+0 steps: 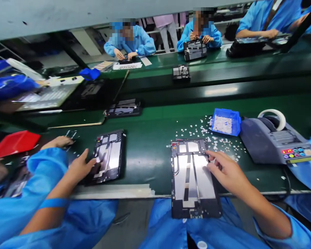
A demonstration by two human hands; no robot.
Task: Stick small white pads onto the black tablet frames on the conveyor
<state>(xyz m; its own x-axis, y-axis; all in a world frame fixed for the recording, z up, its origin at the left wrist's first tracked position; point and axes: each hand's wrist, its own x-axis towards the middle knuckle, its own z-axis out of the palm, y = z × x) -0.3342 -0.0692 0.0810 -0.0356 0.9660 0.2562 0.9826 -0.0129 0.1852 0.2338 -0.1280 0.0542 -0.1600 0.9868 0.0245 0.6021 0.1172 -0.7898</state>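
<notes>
An opened tablet-like device [202, 173], with silver plates and a black frame, lies in front of me, its near end past the table edge. My right hand [225, 169] is at its upper right edge. The index finger touches the edge and the thumb is a little lower, with a gap between them. Nothing shows in that hand. My left hand is not in view. Small white pieces [216, 141] lie scattered beyond the right hand, near a blue tray [239, 124] of similar pieces.
A grey tape dispenser [264, 145] stands at the right. At the left, a neighbour's hand [80, 167] touches another opened device [107, 157], near a red tray [15, 143]. More devices lie farther back, one of them [124, 108] by a stick. People sit across the green table [145, 138].
</notes>
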